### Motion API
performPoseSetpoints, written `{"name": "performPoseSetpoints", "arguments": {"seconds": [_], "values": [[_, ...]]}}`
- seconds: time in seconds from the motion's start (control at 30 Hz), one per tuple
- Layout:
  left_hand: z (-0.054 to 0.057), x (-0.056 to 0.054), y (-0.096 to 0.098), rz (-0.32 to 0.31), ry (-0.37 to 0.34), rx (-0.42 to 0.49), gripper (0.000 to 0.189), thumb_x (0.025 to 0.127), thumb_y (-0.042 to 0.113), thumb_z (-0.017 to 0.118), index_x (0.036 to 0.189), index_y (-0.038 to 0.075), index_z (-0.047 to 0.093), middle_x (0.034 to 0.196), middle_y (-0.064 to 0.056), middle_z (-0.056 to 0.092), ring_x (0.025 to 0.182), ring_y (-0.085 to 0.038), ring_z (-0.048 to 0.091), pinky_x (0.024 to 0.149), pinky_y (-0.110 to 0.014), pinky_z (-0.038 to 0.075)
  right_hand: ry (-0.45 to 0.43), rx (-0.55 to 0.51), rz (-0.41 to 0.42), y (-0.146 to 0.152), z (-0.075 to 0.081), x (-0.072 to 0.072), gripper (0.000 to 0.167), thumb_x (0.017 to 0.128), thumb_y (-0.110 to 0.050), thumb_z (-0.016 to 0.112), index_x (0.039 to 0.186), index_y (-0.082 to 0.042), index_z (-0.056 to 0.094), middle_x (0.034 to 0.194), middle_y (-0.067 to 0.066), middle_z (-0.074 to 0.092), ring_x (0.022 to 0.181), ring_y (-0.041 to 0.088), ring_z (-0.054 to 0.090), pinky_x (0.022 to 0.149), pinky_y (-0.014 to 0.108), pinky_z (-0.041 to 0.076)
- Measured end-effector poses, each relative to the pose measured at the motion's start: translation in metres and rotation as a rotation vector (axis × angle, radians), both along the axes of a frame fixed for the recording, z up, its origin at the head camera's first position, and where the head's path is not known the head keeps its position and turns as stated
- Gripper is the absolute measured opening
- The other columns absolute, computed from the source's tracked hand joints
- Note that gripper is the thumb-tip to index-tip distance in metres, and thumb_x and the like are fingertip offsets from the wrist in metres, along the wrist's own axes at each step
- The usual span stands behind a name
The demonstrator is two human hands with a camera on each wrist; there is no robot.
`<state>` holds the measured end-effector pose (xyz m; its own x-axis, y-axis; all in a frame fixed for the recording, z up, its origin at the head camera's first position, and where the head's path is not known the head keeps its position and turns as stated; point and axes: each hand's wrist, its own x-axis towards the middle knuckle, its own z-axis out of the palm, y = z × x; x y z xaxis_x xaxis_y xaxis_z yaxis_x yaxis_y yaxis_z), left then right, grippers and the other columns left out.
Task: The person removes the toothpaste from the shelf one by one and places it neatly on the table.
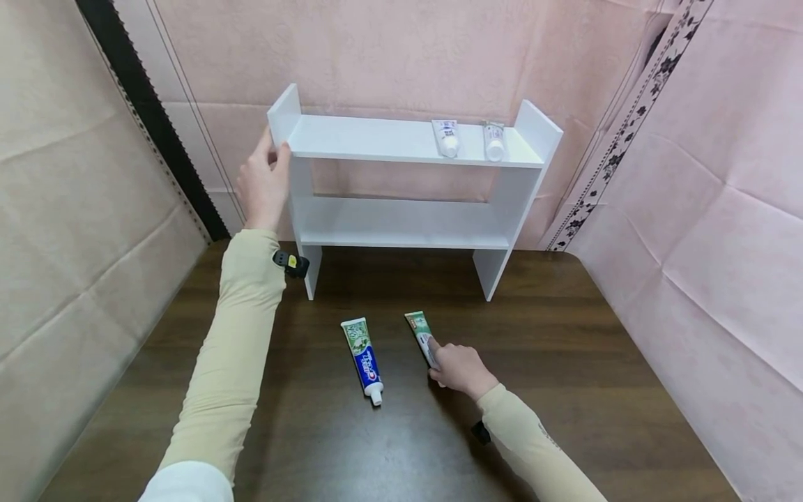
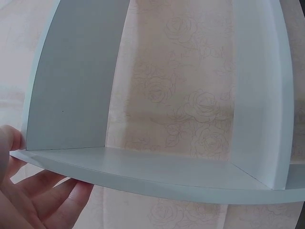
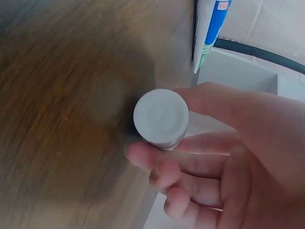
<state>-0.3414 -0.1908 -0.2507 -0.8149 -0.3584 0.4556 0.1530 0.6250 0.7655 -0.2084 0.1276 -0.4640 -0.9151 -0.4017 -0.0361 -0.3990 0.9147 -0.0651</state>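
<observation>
A white two-tier shelf stands at the back of the table, and my left hand grips its left side panel near the upper board. In the left wrist view the thumb and fingers lie about the panel's edge. Low over the table, my right hand holds a green-and-white toothpaste tube between thumb and fingers. Its round white cap faces the right wrist camera. To the left of it lies a blue, green and white toothpaste tube, cap toward me.
Two white tubes, one with a blue label and one greyish, stand cap-down on the upper board's right half. Pale patterned cloth hangs behind and on both sides of the brown wooden table.
</observation>
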Motion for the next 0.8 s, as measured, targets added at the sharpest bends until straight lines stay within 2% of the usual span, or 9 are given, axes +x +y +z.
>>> {"name": "performPoseSetpoints", "arguments": {"seconds": [0.17,0.33,0.43,0.5,0.6,0.8], "values": [[0.002,-0.001,0.0,0.009,0.01,-0.003,0.05,0.1,0.05,0.037,0.149,0.041,0.031,0.134,-0.005,0.062,0.113,-0.023,0.065,0.073,-0.025,0.037,-0.036,-0.002,-0.017,0.0,0.005,-0.004,0.047,0.087,-0.027,0.07,0.128,-0.006,0.06,0.085,0.013,0.07,0.059,0.017,0.054,0.052,0.037,0.047],[0.0,-0.001,0.002,0.002,0.015,0.016,0.05,0.1,0.049,0.037,0.149,0.041,0.032,0.134,-0.005,0.063,0.113,-0.022,0.066,0.069,-0.023,0.038,-0.05,-0.024,-0.007,0.005,0.027,-0.013,0.035,0.09,-0.023,0.065,0.12,-0.005,0.065,0.076,0.01,0.068,0.055,0.017,0.05,0.048,0.036,0.041],[0.0,-0.002,0.002,0.013,0.017,0.027,0.049,0.1,0.048,0.038,0.148,0.041,0.033,0.134,-0.004,0.063,0.113,-0.021,0.066,0.072,-0.024,0.04,-0.016,-0.048,0.0,0.008,0.049,-0.023,0.035,0.092,-0.026,0.062,0.122,-0.008,0.063,0.079,0.008,0.069,0.057,0.018,0.055,0.047,0.034,0.041],[0.001,-0.002,0.002,0.025,0.018,0.037,0.048,0.1,0.048,0.038,0.147,0.042,0.034,0.133,-0.003,0.063,0.114,-0.02,0.065,0.077,-0.028,0.043,0.036,-0.071,0.005,0.009,0.066,-0.03,0.04,0.093,-0.028,0.061,0.128,-0.009,0.06,0.089,0.008,0.072,0.063,0.02,0.061,0.049,0.035,0.044],[0.002,-0.001,0.001,0.035,0.016,0.046,0.046,0.1,0.047,0.039,0.146,0.044,0.035,0.133,-0.003,0.063,0.115,-0.019,0.065,0.084,-0.033,0.046,0.129,-0.111,0.002,0.007,0.094,-0.038,0.039,0.094,-0.029,0.059,0.127,-0.01,0.061,0.098,0.008,0.072,0.074,0.021,0.066,0.054,0.036,0.049],[0.001,-0.002,0.004,0.027,0.029,0.029,0.047,0.1,0.046,0.039,0.147,0.042,0.036,0.132,-0.004,0.064,0.112,-0.021,0.066,0.081,-0.032,0.045,0.344,-0.212,-0.024,0.002,0.156,-0.047,0.034,0.095,-0.026,0.058,0.123,-0.008,0.062,0.103,0.009,0.07,0.082,0.023,0.066,0.062,0.04,0.053]]}}
